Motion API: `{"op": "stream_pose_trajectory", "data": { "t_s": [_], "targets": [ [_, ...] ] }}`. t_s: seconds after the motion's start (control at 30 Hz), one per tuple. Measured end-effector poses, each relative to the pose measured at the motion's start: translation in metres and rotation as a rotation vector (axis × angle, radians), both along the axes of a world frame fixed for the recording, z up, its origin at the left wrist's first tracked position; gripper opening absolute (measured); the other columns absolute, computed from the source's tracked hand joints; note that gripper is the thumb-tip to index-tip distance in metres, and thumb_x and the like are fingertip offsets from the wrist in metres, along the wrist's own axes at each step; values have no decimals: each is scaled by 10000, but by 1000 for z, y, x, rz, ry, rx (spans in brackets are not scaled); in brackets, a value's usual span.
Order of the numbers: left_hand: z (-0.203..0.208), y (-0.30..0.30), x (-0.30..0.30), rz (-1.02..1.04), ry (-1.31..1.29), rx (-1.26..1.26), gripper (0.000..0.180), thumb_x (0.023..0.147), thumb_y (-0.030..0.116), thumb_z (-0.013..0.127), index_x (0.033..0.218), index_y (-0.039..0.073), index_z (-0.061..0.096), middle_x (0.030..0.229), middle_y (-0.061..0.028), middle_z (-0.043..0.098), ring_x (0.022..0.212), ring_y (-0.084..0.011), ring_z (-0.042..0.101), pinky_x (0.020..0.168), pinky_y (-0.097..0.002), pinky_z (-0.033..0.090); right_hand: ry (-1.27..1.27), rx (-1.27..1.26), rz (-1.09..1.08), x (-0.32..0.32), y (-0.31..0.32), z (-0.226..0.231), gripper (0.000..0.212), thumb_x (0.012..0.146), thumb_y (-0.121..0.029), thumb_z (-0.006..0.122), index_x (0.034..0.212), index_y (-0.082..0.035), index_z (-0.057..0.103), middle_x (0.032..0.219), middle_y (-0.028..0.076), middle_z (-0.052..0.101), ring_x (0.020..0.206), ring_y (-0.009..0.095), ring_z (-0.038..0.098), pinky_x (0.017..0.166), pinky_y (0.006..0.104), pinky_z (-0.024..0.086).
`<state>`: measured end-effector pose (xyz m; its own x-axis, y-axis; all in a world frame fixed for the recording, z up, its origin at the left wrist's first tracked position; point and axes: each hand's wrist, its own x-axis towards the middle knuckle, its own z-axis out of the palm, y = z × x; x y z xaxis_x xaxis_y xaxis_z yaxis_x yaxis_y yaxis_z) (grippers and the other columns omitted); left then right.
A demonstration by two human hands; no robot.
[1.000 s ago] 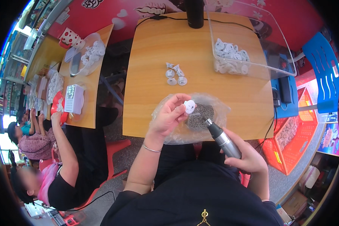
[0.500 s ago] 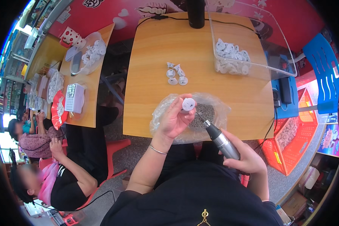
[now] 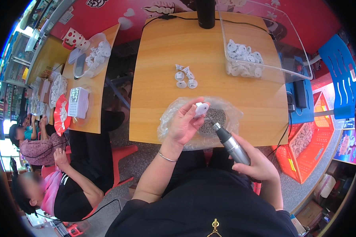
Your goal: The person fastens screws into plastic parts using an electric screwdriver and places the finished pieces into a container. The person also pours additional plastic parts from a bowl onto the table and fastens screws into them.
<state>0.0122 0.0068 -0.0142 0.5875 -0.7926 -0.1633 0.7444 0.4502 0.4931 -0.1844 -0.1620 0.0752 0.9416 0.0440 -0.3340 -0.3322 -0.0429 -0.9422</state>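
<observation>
My left hand [image 3: 184,125] pinches a small round white plastic part [image 3: 201,109] with its disc face tilted to the right. Wrapped in my right hand [image 3: 258,161] is a silver and black electric screwdriver [image 3: 233,147], its thin bit pointing up and left, close to the part. Whether the bit touches anything I cannot make out. Below both lies a clear plastic bag [image 3: 171,113], spread open, with a heap of tiny dark grey screws [image 3: 215,123] in it. Farther up the table, several similar white parts [image 3: 180,76] sit in a small cluster.
A clear bin [image 3: 273,76] holding many white parts stands on the wooden table [image 3: 158,51] at the far right, beside a black cylinder [image 3: 205,15]. An orange crate [image 3: 304,158] is on the floor at right. Other people [image 3: 77,177] sit along the left table.
The white part has turned in my left hand, its face now angled to the right. My right hand and the screwdriver have shifted slightly up and left.
</observation>
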Motion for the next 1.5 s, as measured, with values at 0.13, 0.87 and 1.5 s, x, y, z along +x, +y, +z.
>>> {"op": "stream_pose_trajectory", "data": {
  "t_s": [0.13, 0.87, 1.5],
  "targets": [
    [1, -1, 0, 5, -9, 17, 290, 961, 188, 562, 1213, 52, 604, 1110, -113, 648, 776, -85, 539, 574, -184, 398, 4, 2, -18, 0, 1, -1, 843, 787, -212, 729, 1470, -31, 269, 1116, 132, 558, 982, 188, 571, 868, 315, 456],
    [4, -3, -5, 13, -88, 61, 247, 949, 140, 577, 1170, 49, 638, 1106, -104, 660, 719, -63, 477, 570, -180, 374, 11, 0, -13, -4, -2, -5, 830, 782, -149, 714, 1475, -56, 266, 1084, 121, 568, 941, 166, 566, 825, 298, 471],
    [1, -5, -10, 36, -139, 102, 232, 946, 138, 585, 1149, 44, 648, 1066, -88, 676, 698, -52, 493, 563, -176, 377, 25, 21, -16, -4, -2, -6, 848, 787, -157, 737, 1475, -38, 255, 1077, 121, 560, 930, 156, 555, 806, 284, 469]
  ]
}}
